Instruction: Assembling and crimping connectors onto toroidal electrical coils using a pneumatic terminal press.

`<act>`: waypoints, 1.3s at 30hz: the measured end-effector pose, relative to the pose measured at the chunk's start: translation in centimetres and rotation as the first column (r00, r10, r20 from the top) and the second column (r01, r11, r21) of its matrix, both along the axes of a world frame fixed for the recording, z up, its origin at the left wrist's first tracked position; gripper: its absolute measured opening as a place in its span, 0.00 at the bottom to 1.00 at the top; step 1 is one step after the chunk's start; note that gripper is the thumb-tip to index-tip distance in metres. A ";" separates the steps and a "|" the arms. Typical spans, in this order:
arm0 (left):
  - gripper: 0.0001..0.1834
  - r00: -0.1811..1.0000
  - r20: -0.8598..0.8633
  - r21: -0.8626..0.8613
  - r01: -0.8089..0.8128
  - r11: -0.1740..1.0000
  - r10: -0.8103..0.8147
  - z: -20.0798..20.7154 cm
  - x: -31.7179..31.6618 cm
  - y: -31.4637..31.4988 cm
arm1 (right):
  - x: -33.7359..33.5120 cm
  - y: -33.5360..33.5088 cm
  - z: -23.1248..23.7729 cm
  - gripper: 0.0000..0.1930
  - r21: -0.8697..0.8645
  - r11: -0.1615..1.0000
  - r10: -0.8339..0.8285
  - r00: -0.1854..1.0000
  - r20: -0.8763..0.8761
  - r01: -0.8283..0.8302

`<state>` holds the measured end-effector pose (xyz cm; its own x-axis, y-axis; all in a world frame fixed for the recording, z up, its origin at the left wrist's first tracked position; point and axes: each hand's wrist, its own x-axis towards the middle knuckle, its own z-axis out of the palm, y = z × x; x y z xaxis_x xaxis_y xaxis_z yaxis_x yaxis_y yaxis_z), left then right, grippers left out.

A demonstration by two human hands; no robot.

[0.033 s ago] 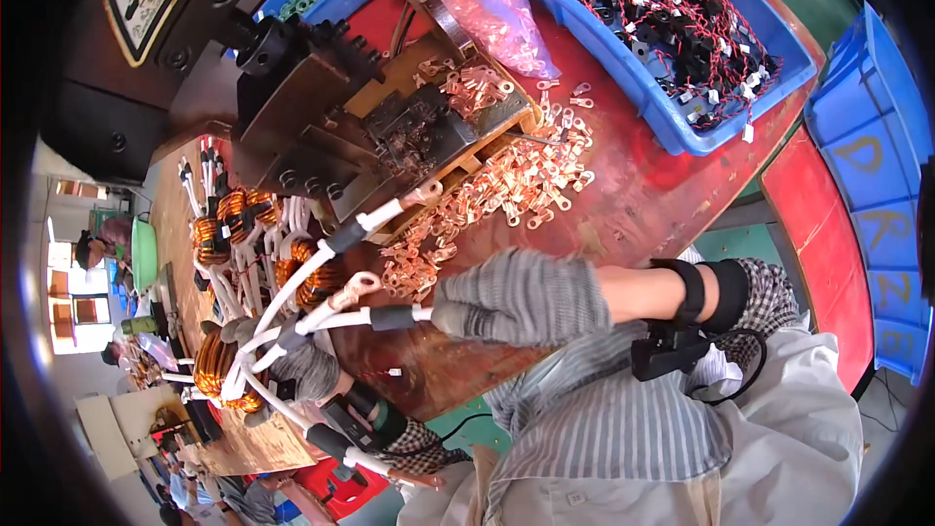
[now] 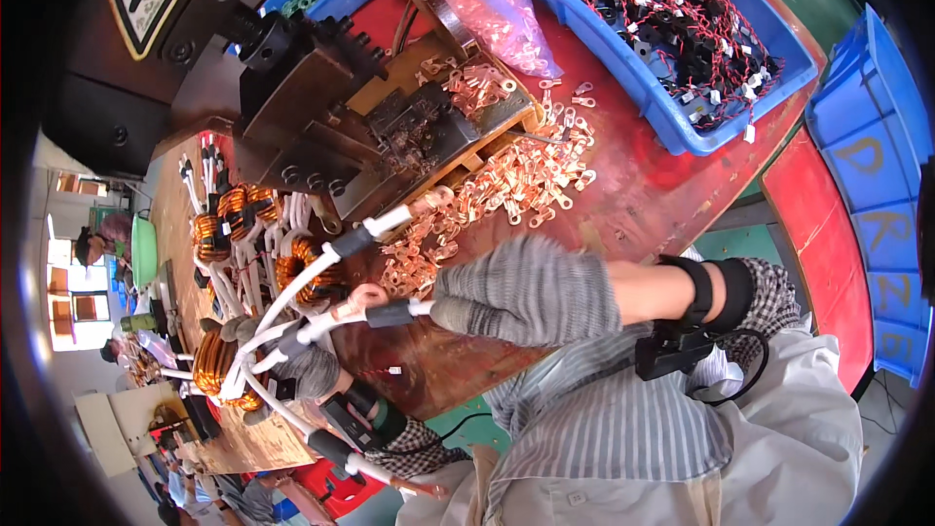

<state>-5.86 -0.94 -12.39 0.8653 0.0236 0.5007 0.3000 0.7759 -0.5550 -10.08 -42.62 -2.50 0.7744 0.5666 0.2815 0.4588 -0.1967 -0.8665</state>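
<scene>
My left hand [image 2: 307, 368], in a grey knit glove, is closed around a copper-wound ring coil [image 2: 212, 365] at the left. Several thick white leads with black sleeves fan out from the coil, some tipped with copper lugs. One lug [image 2: 433, 199] points up toward the press's block. My right hand [image 2: 531, 292], also gloved in grey, pinches the end of a white lead [image 2: 421, 308] beside its black sleeve [image 2: 392, 314]; its fingers hide the tip. Just beyond stands a dark metal press [image 2: 312, 117] with a blackened die block [image 2: 419, 127].
Loose copper lugs [image 2: 516, 180] lie heaped on the red tabletop [image 2: 672, 200]. A blue bin [image 2: 623, 68] holds black parts with red wires. More wound coils [image 2: 234, 214] lie at left. A plastic bag [image 2: 497, 10] of lugs sits behind; blue crates [image 2: 867, 175] stand at right.
The upper lead's lug has shifted slightly right, and the lug below it has dropped a little. My right hand has moved slightly, keeping its pinch.
</scene>
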 end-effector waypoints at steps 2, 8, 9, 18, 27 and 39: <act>0.19 0.928 -0.058 -0.177 0.353 0.919 -0.367 0.2 -0.6 -1.0 | 1.1 -1.5 2.6 0.15 -0.091 0.939 -0.241 0.825 0.511 0.331; 0.16 0.944 0.085 0.737 -0.274 0.618 0.318 6.3 -2.2 -9.7 | 5.2 -4.5 4.0 0.17 -0.023 0.936 -0.255 0.718 0.648 0.353; 0.16 0.950 0.095 0.733 -0.269 0.624 0.298 6.1 -2.1 -9.7 | 5.0 -4.6 4.2 0.17 -0.024 0.935 -0.256 0.718 0.647 0.354; 0.16 0.960 0.135 0.730 -0.265 0.630 0.247 5.8 -1.6 -9.2 | 7.0 -4.1 0.9 0.17 -0.121 0.934 -0.311 0.932 0.188 0.336; 0.15 0.962 0.171 0.737 -0.267 0.620 0.211 5.3 -0.9 -7.7 | 5.5 -0.2 -2.7 0.08 -0.447 0.862 0.062 0.826 0.560 0.238; 0.15 0.964 0.221 0.749 -0.266 0.607 0.150 5.0 -0.2 -7.9 | 5.6 -2.9 -1.5 0.12 -0.609 0.768 0.028 0.940 0.341 0.198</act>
